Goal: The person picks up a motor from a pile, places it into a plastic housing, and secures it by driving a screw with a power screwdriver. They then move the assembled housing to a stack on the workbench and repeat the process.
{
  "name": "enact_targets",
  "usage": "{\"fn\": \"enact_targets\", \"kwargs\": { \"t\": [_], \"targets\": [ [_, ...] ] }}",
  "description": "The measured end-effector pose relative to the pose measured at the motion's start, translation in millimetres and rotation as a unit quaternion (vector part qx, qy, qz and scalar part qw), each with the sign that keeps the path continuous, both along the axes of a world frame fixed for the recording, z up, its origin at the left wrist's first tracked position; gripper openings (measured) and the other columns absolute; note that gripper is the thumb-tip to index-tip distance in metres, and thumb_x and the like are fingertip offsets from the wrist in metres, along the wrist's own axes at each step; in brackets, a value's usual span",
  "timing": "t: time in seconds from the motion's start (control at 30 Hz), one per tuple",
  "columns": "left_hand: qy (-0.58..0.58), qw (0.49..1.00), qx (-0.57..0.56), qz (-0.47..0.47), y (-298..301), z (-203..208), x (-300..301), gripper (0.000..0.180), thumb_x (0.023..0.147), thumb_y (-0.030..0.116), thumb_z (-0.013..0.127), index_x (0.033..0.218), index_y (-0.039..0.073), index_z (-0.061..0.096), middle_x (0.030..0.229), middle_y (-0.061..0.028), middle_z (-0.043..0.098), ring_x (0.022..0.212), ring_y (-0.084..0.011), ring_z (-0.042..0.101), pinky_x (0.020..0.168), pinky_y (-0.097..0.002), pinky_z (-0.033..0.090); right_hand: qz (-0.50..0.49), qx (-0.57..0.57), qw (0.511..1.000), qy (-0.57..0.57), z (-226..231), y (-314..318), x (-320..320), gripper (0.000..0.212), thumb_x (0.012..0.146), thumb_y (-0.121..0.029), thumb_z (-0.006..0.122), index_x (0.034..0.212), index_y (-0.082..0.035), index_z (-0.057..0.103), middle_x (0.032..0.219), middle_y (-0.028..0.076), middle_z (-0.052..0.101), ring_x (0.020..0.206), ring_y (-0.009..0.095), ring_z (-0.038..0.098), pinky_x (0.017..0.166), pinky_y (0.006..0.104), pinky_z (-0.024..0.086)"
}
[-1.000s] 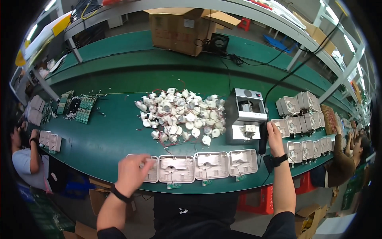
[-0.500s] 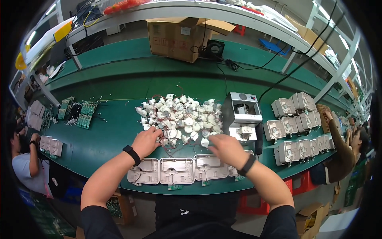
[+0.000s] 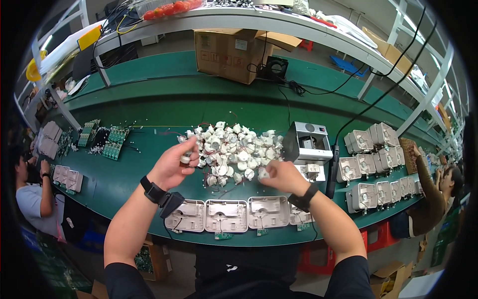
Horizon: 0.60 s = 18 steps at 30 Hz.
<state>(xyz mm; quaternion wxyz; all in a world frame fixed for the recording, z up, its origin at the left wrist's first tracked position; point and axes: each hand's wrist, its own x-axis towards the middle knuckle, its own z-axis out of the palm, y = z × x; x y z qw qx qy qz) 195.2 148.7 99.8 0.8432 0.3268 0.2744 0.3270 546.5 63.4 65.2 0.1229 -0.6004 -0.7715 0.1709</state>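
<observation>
A heap of white round plastic parts with thin red and dark wires [image 3: 238, 149] lies on the green table. My left hand [image 3: 174, 162] is raised at the heap's left edge, palm turned inward, its fingers curled round one white round part [image 3: 185, 158]. At the heap's right front edge, my right hand [image 3: 288, 178] pinches another white round part [image 3: 263, 173]; its fingertips are partly hidden. Nearest me stands a row of open pale plastic housings [image 3: 226, 223], with small green circuit boards [image 3: 223, 235] along their front edge. Both wrists wear dark bands.
A grey machine [image 3: 311, 142] stands right of the heap. Stacked pale housings [image 3: 362, 197] fill the right side; green circuit boards [image 3: 117, 142] lie on the left. A cardboard box [image 3: 226, 55] sits at the back, below a shelf. People work at both sides.
My left hand has lifted from the heap and turned its palm inward, with a white round part in it. My right hand's fingers have closed on another one. The view has shifted slightly.
</observation>
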Motion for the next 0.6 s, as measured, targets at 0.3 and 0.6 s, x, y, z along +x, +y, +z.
{"fn": "enact_targets", "kwargs": {
  "t": [0.3,0.6],
  "targets": [
    [0.446,0.519,0.729,-0.02,-4,-33,101,0.039,0.091,0.02,0.069,0.129,0.011,0.063,0.111,-0.0096,0.068,0.088,-0.0278,0.071,0.069,-0.0441,0.057,-0.108,-0.126,0.782,0.601,49,-30,20,0.025,0.093,-0.012,0.07,0.113,-0.004,0.058,0.101,0.006,0.07,0.091,0.016,0.068,0.081,0.0301,0.055],
    [0.532,0.427,0.722,-0.113,14,-67,137,0.039,0.09,0.019,0.066,0.129,0.013,0.061,0.11,-0.0128,0.064,0.078,-0.0324,0.07,0.07,-0.0453,0.057,-0.114,-0.082,0.678,0.721,51,-79,13,0.025,0.101,-0.01,0.059,0.125,-0.002,0.055,0.108,0.009,0.066,0.105,0.02,0.065,0.093,0.0347,0.053]
  ]
}}
